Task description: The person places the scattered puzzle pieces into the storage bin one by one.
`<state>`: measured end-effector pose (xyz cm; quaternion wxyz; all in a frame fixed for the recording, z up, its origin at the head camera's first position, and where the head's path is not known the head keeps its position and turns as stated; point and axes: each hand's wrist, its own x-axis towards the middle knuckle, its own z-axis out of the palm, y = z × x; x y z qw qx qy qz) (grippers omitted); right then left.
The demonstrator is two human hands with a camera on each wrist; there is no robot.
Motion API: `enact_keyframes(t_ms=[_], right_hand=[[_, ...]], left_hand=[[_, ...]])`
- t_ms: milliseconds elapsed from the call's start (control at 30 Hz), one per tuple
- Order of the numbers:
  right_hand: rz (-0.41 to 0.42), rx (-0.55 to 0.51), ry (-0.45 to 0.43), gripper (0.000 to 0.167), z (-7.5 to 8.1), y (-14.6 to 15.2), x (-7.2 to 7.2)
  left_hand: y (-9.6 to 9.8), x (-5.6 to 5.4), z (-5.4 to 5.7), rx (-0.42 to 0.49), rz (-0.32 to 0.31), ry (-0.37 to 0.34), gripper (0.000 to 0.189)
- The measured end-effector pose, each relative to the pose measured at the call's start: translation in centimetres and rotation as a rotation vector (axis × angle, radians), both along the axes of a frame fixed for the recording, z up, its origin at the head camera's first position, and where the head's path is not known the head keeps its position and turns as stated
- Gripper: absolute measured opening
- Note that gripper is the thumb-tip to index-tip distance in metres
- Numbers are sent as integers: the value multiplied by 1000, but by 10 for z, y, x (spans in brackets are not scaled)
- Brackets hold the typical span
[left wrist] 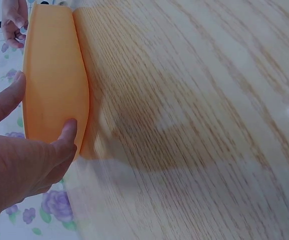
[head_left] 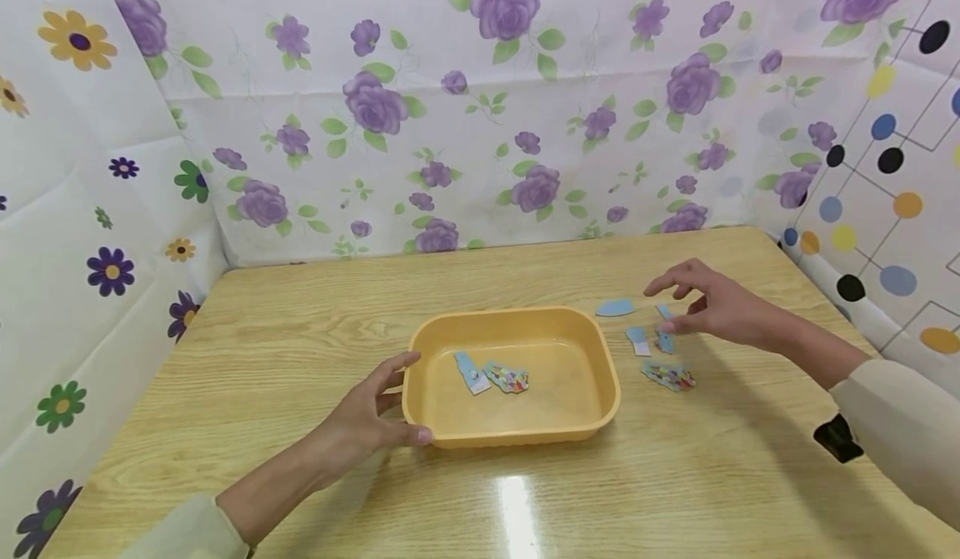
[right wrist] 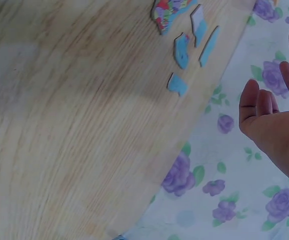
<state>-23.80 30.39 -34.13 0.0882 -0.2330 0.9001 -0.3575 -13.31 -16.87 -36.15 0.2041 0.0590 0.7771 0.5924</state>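
My left hand (head_left: 367, 413) holds the left end of a shallow yellow plastic tray (head_left: 517, 438), thumb on the near rim and fingers at the end wall. Two flat jigsaw-like pieces lie in the tray: a blue and white one (head_left: 471, 373) and a multicoloured one (head_left: 507, 378). Over loose pieces right of the tray hovers my right hand (head_left: 723, 307), fingers bent and apart with nothing between them. Near it lie a plain blue piece (head_left: 615, 307), a blue and white piece (head_left: 638, 341), a small blue piece (right wrist: 176, 84), a blue piece with red (right wrist: 181, 51) and a multicoloured piece (head_left: 669, 376).
All of this stands on a wood-grain table (head_left: 300, 334). A flowered cloth (head_left: 450, 126) hangs along the back, with patterned cloths at both sides. A small black object (head_left: 837, 438) is by the right sleeve.
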Motion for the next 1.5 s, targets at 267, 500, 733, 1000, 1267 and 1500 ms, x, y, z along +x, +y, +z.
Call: enact_keyframes(t_ms=[267,500,733,1000,1267,1500], right_hand=[[-23,31,-17,40,-6,11,6],[-35,36,-37,42,-10,20,11],[-34,17,-62,41,-19,26,17],[-30,-1,-80,43,-27,27,19],[-31,-10,-92,43,-33,29,22],[-23,-24,-93,41,-48,30,26]], left_hand=[[0,0,0,12,5,-6,99],[0,0,-1,18,-2,-3,100],[0,0,-1,16,-1,-5,100],[0,-1,-1,14,-5,0,99],[-1,-1,-1,15,-8,2,100],[-1,0,-2,4,6,-9,99]])
